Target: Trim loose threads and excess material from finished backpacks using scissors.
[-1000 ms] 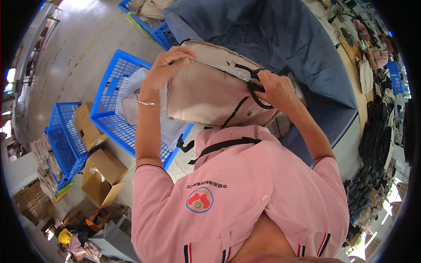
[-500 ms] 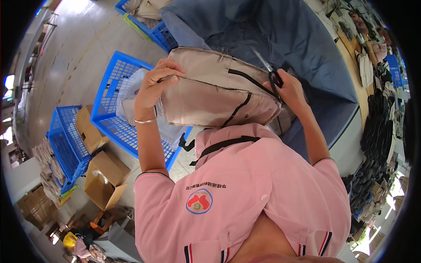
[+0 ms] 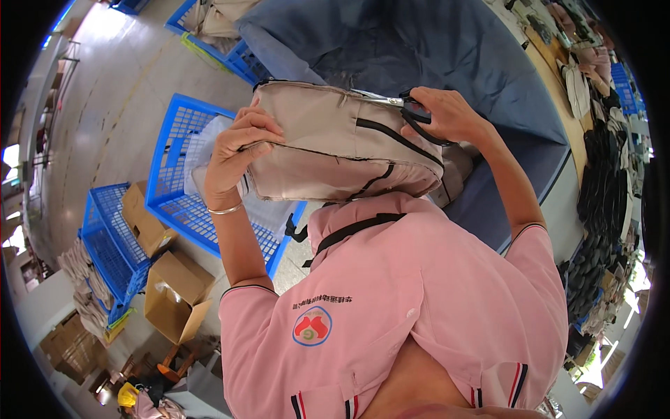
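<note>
A beige fabric bag (image 3: 307, 126) with dark seam edges and black zipper strips is held up in front of my chest. My left hand (image 3: 246, 143) pinches its left side at a seam, fingers closed on the cloth. In my right hand (image 3: 447, 115) is a pair of scissors (image 3: 413, 112) with black handles. Their metal blades lie along the bag's far top edge, pointing left, close to the seam there. Whether the blades touch a thread cannot be made out. Part of the bag's underside is hidden against my pink shirt.
A large bin lined with grey-blue cloth (image 3: 502, 77) stands ahead and to the right. Blue plastic baskets (image 3: 174, 129) and an open cardboard box (image 3: 171, 297) are on the left floor. Piles of dark fabric pieces (image 3: 600, 202) lie along the right.
My right hand has raised the scissors away from the bag's right side, and the blades now reach leftward along its far edge. The bag has shifted slightly left with my left hand.
</note>
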{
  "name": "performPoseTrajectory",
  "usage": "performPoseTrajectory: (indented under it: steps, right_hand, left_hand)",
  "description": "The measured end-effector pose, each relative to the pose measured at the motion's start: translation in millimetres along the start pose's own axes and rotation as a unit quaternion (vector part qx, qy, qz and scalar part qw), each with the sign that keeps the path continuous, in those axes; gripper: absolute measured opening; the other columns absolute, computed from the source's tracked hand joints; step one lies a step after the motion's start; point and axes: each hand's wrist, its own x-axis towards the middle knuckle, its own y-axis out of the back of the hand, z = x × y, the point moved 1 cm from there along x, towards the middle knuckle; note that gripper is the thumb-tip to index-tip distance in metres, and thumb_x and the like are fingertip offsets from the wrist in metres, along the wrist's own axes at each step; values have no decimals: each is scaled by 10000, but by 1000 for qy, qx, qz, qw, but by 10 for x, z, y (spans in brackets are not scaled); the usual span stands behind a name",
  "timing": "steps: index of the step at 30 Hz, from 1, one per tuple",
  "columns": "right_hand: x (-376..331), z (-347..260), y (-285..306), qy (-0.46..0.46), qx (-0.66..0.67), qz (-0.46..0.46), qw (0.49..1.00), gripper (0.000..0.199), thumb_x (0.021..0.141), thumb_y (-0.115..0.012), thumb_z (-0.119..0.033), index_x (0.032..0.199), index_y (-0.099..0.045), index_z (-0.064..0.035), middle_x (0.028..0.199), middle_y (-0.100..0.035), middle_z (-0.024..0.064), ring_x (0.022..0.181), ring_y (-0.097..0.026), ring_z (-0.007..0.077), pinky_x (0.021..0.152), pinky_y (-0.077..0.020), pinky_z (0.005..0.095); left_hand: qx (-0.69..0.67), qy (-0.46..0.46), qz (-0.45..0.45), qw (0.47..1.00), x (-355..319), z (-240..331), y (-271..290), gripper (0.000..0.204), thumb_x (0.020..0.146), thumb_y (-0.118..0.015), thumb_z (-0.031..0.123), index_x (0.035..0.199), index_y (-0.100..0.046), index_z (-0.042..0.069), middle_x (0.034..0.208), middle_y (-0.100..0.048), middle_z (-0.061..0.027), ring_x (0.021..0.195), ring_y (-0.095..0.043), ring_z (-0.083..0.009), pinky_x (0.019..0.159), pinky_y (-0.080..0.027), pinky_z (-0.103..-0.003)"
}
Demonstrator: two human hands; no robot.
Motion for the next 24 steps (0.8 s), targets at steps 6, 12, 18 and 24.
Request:
performPoseTrajectory:
  steps: [6,12,18,24]
  right_hand:
    - [37,31,-46,-7,24,-30,999,593,811,-709,-573,866,-525,-12,754,-578,173,720,-569,402,638,-445,436]
    - [38,34,-150,-21,81,-24,996,502,871,-681,-498,868,-533,-18,751,-594,190,721,-596,406,622,-451,434]
    - [-169,496,-380,-113,217,179,953,284,923,-703,-284,926,-566,-36,668,-517,8,634,-492,82,553,-394,249]
    - [-694,775,-826,-299,374,177,860,262,971,-610,-243,873,-542,-10,739,-654,75,664,-580,69,558,-432,264]
  left_hand:
    - [-1,1,7,1000,-19,-31,12,148,778,-727,149,862,-756,31,935,-681,-32,1020,-556,-219,1181,-191,-489]
    - [6,11,21,1000,-104,-43,-1,152,779,-719,136,874,-755,23,948,-683,-33,1019,-554,-225,1168,-217,-478]
    - [51,51,147,987,-638,7,291,207,804,-713,180,899,-746,-1,994,-668,-85,1090,-553,-244,1053,-364,-408]
    - [121,109,466,870,-2232,111,1182,337,926,-619,115,1212,-641,-61,1256,-621,-149,1199,-548,-254,1076,-373,-390]
